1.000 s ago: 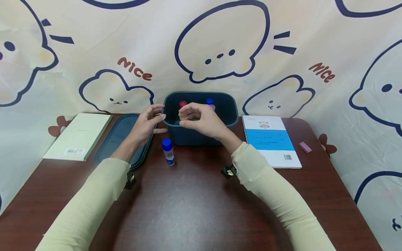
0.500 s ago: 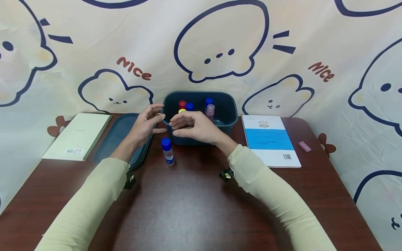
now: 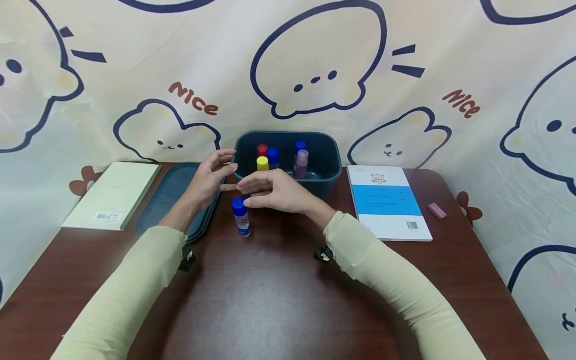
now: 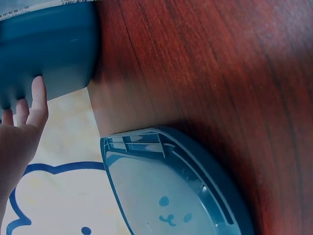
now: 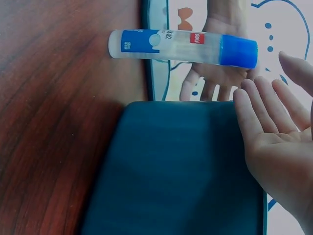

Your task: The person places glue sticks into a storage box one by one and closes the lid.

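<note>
A clear glue stick (image 3: 243,226) with a blue cap and a blue label stands upright on the table, just in front of the dark teal bin (image 3: 321,187). My right hand (image 3: 278,192) hovers in front of the bin, fingers extended and thumb apart, holding nothing. Its thumb tip comes close to the cap of the glue stick in the head view. My left hand (image 3: 208,176) rests its fingertips against the bin's left side. Inside the bin stand a yellow-capped bottle (image 3: 263,163), a red-capped one (image 3: 262,149), a purple one (image 3: 302,164) and blue-capped ones.
Left of the bin lies its teal lid (image 3: 170,192), partly behind my left forearm. Beyond that is a pale green book (image 3: 114,192). A blue and white book (image 3: 386,200) and a pink eraser (image 3: 437,211) lie on the right. A patterned cloth hangs behind the table.
My right hand has drawn back from over the bin, moving toward me and left to near the standing glue stick. The caps inside now show. My left hand has stayed put.
</note>
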Demonstrator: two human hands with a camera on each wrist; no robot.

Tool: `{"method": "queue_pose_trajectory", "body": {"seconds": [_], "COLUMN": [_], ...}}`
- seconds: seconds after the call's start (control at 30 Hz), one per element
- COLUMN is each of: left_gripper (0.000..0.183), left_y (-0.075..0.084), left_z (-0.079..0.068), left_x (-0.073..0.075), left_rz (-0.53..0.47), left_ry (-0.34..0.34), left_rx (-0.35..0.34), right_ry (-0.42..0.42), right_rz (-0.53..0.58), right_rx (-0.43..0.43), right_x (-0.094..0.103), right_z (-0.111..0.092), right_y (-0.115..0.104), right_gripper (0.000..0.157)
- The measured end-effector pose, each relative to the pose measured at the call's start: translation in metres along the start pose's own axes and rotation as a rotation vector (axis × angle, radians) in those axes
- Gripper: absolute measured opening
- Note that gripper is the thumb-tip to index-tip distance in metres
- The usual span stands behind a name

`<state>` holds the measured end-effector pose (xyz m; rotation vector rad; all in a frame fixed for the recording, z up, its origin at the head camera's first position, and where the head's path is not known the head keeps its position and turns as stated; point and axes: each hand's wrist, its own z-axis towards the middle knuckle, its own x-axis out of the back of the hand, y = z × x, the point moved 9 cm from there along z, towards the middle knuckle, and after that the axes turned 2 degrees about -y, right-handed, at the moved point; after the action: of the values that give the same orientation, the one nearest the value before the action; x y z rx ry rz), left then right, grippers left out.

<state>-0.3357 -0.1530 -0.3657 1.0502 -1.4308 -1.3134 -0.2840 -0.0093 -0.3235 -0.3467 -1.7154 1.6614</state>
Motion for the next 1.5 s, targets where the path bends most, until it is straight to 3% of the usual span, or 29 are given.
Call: {"method": "queue_pose_trajectory", "body": {"seconds": [0.47, 1.1, 1.3, 1.5], "left_gripper": [0.052, 0.050, 0.051, 0.052], "left_y": [-0.001, -0.001, 0.000, 0.000], "left_z": [0.000, 0.000, 0.000, -0.001], "left_x": [-0.001, 0.000, -0.001, -0.001], "left_rz": [0.010, -0.021, -0.014, 0.004], "left_ry": [-0.010, -0.013, -0.013, -0.005], "left_rx": [-0.003, -0.015, -0.012, 0.001], "right_ry": [-0.041, -0.020, -0.011, 0.003], "right_rz": [-0.060, -0.229, -0.233, -0.209], "right_rx": [-0.054, -0.037, -0.059, -0.019], "right_x": [-0.018, -0.019, -0.016, -0.009], "right_z": [0.006, 0.006, 0.003, 0.002], "right_y": [0.013, 0.010, 0.008, -0.001], "right_gripper": [0.041, 0.034, 0.034, 0.034]}}
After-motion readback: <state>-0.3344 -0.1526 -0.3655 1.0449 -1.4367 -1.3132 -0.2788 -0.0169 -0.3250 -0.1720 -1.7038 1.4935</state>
